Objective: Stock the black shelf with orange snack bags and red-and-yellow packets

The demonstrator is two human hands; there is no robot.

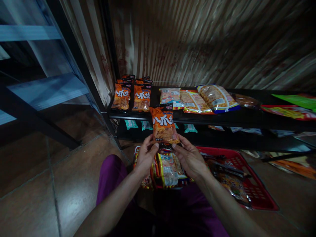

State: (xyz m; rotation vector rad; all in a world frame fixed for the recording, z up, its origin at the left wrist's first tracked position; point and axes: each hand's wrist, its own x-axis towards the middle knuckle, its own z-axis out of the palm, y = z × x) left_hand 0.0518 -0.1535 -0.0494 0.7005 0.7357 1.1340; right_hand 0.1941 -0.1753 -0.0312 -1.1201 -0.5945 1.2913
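An orange snack bag [163, 125] with white characters is held upright in front of the black shelf [222, 119]. My left hand [146, 155] pinches its lower left corner and my right hand [189, 158] pinches its lower right corner. Both hands are closed on the bag's bottom edge. Matching orange bags [133, 96] stand in rows at the shelf's left end. Below my hands, more packets [169, 169] stand in a red basket [256, 192].
Flat snack packs [197, 100] lie along the shelf, with green and red ones [291, 107] at the far right. A lower shelf holds teal packets [138, 125]. A blue-grey rack [44, 89] stands at left. Brown floor tiles [49, 174] spread left of my purple-clad knee [111, 177].
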